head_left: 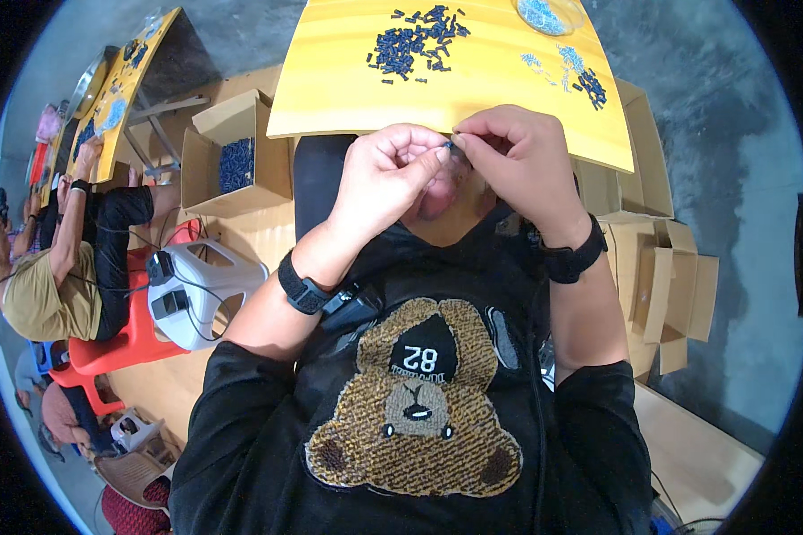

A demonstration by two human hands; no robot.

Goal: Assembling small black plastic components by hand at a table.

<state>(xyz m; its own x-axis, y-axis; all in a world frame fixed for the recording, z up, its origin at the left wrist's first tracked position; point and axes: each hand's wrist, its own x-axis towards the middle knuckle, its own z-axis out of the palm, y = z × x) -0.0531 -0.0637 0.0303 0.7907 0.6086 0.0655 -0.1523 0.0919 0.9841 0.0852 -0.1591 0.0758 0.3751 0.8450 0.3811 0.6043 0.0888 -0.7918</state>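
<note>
Bright even daylight, soft shadows, fisheye bending, dark vignette corners

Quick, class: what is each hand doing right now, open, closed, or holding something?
Left hand: closed, fingertips pinching a small dark part.
Right hand: closed, fingertips pinching the same small dark part.

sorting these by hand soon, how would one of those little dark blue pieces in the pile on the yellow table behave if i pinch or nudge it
Each piece in the dark blue pile looks tiny and stubby, so probably light and stiff. Strays lie scattered around it, suggesting they skid or roll easily. The left hand and right hand pinch one with fingertips, so likely fiddly.
</note>
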